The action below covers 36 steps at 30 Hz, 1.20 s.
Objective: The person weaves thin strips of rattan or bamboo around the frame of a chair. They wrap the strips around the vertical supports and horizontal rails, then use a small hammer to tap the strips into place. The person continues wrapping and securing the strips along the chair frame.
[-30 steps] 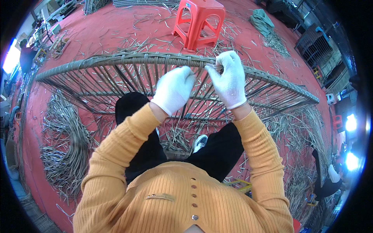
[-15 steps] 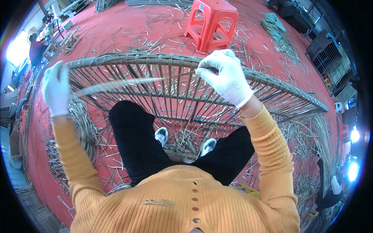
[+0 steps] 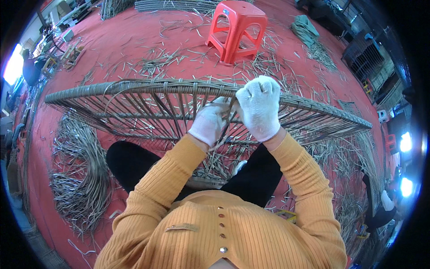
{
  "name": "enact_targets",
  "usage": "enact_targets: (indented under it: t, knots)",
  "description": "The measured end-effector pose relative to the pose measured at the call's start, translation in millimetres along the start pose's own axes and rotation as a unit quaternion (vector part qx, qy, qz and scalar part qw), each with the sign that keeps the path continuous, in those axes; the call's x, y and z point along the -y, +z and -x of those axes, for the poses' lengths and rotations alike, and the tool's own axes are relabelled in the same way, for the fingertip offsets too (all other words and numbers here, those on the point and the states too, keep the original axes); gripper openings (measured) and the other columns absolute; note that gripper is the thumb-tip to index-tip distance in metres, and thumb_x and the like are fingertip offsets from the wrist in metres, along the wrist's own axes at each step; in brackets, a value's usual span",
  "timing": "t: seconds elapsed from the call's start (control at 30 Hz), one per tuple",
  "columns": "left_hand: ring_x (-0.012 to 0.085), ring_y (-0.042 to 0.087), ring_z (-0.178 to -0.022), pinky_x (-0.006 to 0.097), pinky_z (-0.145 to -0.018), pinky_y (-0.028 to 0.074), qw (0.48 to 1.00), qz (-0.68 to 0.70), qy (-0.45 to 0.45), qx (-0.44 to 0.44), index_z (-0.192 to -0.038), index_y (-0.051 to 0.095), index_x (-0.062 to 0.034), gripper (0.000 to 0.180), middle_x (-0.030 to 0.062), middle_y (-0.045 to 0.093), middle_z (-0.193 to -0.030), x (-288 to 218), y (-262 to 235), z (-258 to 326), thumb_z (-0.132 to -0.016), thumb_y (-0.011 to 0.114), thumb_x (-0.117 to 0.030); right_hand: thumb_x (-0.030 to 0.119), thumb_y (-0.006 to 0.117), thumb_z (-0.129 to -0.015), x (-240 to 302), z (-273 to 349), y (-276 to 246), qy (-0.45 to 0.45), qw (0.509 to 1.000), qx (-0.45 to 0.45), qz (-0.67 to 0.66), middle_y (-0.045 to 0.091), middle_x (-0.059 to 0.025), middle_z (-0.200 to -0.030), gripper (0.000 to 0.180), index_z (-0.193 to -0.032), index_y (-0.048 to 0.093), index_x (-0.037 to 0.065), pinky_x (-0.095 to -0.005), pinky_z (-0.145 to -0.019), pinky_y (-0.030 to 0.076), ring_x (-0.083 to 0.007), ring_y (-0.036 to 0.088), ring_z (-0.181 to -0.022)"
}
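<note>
A long woven wicker panel stretches across in front of me, with a wrapped rim and thin, widely spaced spokes. My right hand, in a white knit glove, is closed over its rim right of the middle. Just left of it and slightly lower, my gloved left hand is closed among the spokes, its fingertips pinching a wicker strip near the rim. Part of that strip hides behind the fingers. A loose strand arcs over the rim farther left.
Beyond the panel stands a red plastic stool. A heap of wicker strips lies at my left, and loose offcuts litter the red floor. Green cloth lies at the far right. Another person is at the right edge.
My left hand has swung from the far left in to the panel's middle, beside my right hand. The strip stretched out leftward no longer shows there. My right hand has turned and sits slightly lower.
</note>
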State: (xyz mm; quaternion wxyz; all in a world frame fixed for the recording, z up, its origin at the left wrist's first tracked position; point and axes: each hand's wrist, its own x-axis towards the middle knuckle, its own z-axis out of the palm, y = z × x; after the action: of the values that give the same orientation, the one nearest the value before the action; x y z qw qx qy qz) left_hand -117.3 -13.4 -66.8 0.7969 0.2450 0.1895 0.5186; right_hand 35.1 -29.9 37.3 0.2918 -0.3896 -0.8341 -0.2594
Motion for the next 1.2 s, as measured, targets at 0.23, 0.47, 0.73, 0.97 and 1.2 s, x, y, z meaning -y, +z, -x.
enact_targets:
  t: [0.23, 0.47, 0.73, 0.97, 1.2]
  knots:
    - [0.0289, 0.068, -0.072, 0.037, -0.067, 0.053, 0.7, -0.584, 0.41, -0.01, -0.096, 0.073, 0.0022, 0.014, 0.0203, 0.068, -0.082, -112.9, 39.1, 40.8, -0.1, 0.065, -0.009, 0.001, 0.076, -0.085, -10.2, -10.5, 2.0, 0.175, 0.937, -0.09, -0.29, 0.066, -0.0111, -0.105, 0.027, -0.109, 0.066, 0.002, -0.0383, -0.081, 0.052, -0.0248, 0.065, -0.092]
    - [0.0201, 0.073, -0.104, 0.033, -0.094, 0.058, 0.913, -0.385, 0.116, -0.073, -0.125, 0.068, 0.0044, 0.036, 0.0144, 0.077, -0.114, -112.6, 6.8, 67.2, -0.112, 0.05, -0.024, 0.017, 0.08, -0.083, 11.8, -42.4, -4.0, 0.113, 0.955, 0.059, -0.269, 0.066, -0.003, -0.077, 0.007, -0.083, 0.076, 0.01, -0.0408, -0.08, 0.048, -0.0259, 0.061, -0.084]
    - [0.025, 0.066, -0.116, 0.037, -0.101, 0.05, 0.986, -0.139, 0.091, 0.019, -0.128, 0.064, 0.0103, 0.04, 0.0157, 0.07, -0.127, -23.6, -38.9, 14.6, -0.106, 0.049, -0.019, 0.018, 0.073, -0.078, 33.2, -37.2, 20.7, -0.032, 0.997, 0.049, 0.06, 0.056, -0.0069, -0.092, 0.015, -0.089, 0.063, 0.014, -0.0481, -0.089, 0.043, -0.0289, 0.057, -0.095]
    - [0.0235, 0.061, -0.066, 0.037, -0.065, 0.049, 0.699, -0.595, 0.389, -0.077, -0.089, 0.068, 0.0004, 0.018, 0.0145, 0.064, -0.076, -139.6, 18.4, 69.2, -0.103, 0.062, -0.01, 0.009, 0.083, -0.081, 33.4, -41.2, 18.4, 0.168, 0.944, -0.084, -0.272, 0.065, -0.0144, -0.1, 0.029, -0.103, 0.065, 0.003, -0.0386, -0.079, 0.05, -0.0305, 0.063, -0.091]
    - [0.0131, 0.066, -0.103, 0.026, -0.091, 0.053, 0.916, -0.364, 0.163, -0.049, -0.135, 0.064, 0.0067, 0.042, 0.0085, 0.072, -0.118, -134.4, -24.6, 91.5, -0.108, 0.047, -0.021, 0.017, 0.081, -0.081, 44.2, -77.0, 20.0, 0.059, 0.957, 0.049, -0.28, 0.062, -0.0012, -0.068, 0.008, -0.081, 0.075, 0.012, -0.0394, -0.077, 0.045, -0.0241, 0.061, -0.08]
